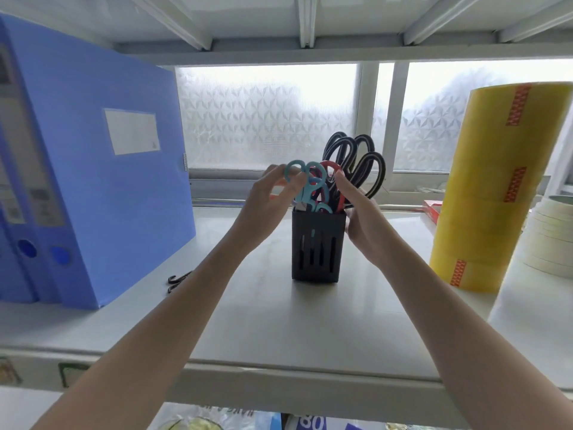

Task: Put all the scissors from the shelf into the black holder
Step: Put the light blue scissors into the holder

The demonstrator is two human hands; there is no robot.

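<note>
Scissors: teal pair (305,184) half-seated in black holder (317,245), mid-shelf. Left hand (266,203) grip pinching teal handle loop; right hand (361,212) steadying holder, fingers curled around rim. Next, likely: push pair down, release. Dark item (178,280) by blue folders (93,181) — possibly scissors, unclear.

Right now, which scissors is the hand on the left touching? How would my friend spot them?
Find the black holder in the middle of the shelf, between the blue folders and the yellow tape rolls. The left hand pinches the teal scissors, the only light blue-green handles among red and black ones.
</note>
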